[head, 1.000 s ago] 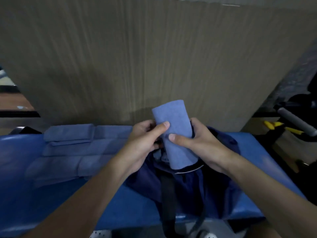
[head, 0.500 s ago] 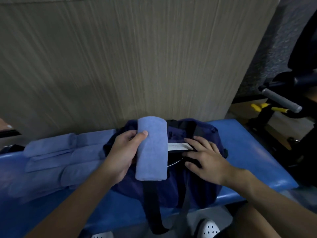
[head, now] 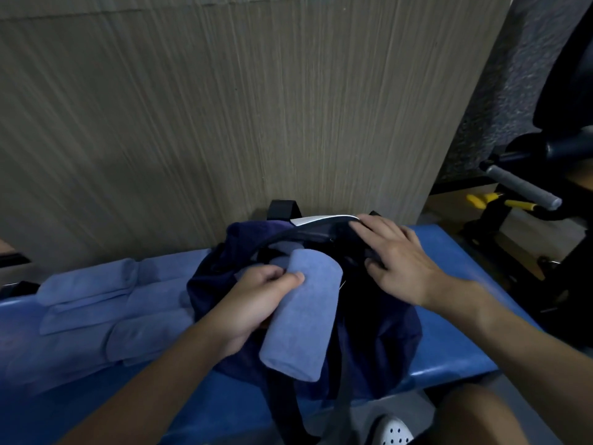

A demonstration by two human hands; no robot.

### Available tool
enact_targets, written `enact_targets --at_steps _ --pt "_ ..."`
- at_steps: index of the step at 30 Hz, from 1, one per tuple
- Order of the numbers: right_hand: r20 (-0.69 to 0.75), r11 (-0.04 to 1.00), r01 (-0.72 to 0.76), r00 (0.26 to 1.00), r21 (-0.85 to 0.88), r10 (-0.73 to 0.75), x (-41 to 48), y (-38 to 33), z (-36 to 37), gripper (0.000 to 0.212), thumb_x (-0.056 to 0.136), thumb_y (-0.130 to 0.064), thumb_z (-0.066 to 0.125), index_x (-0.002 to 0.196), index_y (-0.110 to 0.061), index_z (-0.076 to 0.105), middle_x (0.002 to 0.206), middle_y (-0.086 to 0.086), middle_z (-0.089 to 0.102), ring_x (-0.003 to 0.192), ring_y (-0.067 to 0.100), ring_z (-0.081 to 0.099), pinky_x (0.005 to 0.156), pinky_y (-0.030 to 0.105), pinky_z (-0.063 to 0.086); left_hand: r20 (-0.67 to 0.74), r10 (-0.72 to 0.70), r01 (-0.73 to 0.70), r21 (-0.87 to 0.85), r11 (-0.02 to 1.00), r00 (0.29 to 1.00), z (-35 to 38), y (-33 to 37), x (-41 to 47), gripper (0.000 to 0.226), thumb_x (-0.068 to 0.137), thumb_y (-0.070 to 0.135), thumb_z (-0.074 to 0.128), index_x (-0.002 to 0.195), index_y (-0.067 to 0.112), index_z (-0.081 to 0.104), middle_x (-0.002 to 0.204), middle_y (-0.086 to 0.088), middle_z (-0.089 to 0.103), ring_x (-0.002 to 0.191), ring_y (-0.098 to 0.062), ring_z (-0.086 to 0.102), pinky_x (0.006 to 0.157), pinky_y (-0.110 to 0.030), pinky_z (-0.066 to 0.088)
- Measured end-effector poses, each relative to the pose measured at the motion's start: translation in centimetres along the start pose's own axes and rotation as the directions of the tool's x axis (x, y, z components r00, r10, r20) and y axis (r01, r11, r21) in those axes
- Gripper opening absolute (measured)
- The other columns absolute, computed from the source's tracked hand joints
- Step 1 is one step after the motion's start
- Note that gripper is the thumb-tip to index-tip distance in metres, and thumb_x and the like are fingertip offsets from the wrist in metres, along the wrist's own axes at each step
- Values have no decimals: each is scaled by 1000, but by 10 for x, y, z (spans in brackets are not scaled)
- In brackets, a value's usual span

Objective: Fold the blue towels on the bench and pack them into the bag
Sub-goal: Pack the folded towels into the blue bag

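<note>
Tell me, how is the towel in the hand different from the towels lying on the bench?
The held towel is a short, thick bundle; the bench towels lie longer and flatter. The held towel is up over the bag in the left hand; the bench towels rest untouched on the bench, left of the bag. The held towel is one; the bench towels are several. Both are light blue cloth.
</note>
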State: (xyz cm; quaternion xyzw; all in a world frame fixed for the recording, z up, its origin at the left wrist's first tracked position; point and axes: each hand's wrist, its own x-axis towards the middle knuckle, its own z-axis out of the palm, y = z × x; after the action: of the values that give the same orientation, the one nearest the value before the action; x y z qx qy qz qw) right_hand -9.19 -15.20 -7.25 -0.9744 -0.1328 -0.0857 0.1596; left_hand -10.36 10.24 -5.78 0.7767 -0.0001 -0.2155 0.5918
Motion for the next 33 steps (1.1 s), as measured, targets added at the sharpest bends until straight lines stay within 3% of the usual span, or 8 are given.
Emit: enact_targets --at_steps 4,8,14,20,24,28,31,33 --pt "-16 999 28 999 -35 -29 6 0 -10 80 74 -28 41 152 -27 22 158 -11 17 144 10 9 113 36 8 -92 -81 70 -116 991 992 20 3 24 29 93 34 61 105 8 68 100 -9 75 94 -23 72 88 -44 58" --pt "-34 998 45 998 -38 -46 11 2 -14 83 72 -26 42 153 -26 21 159 -10 15 145 10 9 108 28 4 -171 -132 106 -151 983 976 31 8 64 29 93 34 61 107 10 67 102 -8 73 94 -25 70 85 -43 58" --pt "-51 999 54 997 -6 -54 17 5 -16 84 71 -24 41 153 -25 21 159 -11 14 144 5 5 112 31 3 -260 -135 99 -147 984 956 37 10 123 37 94 34 58 117 5 63 110 -13 70 99 -27 67 90 -39 55" --pt "-55 998 66 996 3 -66 22 12 -15 83 72 -24 41 153 -25 21 158 -12 15 143 2 5 109 23 0 -337 -186 135 -170 976 923 41 -12 147 38 97 25 58 120 -5 61 117 -19 67 104 -31 66 85 -33 54" --pt "-46 997 71 996 10 -70 24 13 -12 84 72 -24 41 153 -25 20 159 -14 13 145 4 6 114 29 2 -373 -153 74 -217 973 915 46 -13 150 44 97 36 58 118 -3 62 116 -18 68 105 -31 65 93 -38 54" --pt "-48 998 67 997 13 -66 23 16 -7 84 72 -24 43 153 -24 22 158 -12 16 145 5 8 114 32 6 -307 -71 56 -57 997 949 52 -18 143 44 90 38 65 123 10 55 120 -8 63 110 -26 60 102 -38 47" --pt "-53 997 72 996 11 -72 21 19 -4 84 72 -23 44 153 -24 22 158 -11 16 143 2 6 111 26 3 -253 105 -74 129 989 962 53 -28 137 37 87 21 69 115 21 45 114 -4 55 99 -20 57 91 -33 48" --pt "-57 997 78 995 4 -78 21 19 -3 85 71 -23 46 153 -23 23 158 -10 17 143 1 6 110 25 3 -248 240 -162 298 941 938 55 -33 134 20 89 16 66 102 15 50 104 -10 59 89 -19 57 81 -29 45"
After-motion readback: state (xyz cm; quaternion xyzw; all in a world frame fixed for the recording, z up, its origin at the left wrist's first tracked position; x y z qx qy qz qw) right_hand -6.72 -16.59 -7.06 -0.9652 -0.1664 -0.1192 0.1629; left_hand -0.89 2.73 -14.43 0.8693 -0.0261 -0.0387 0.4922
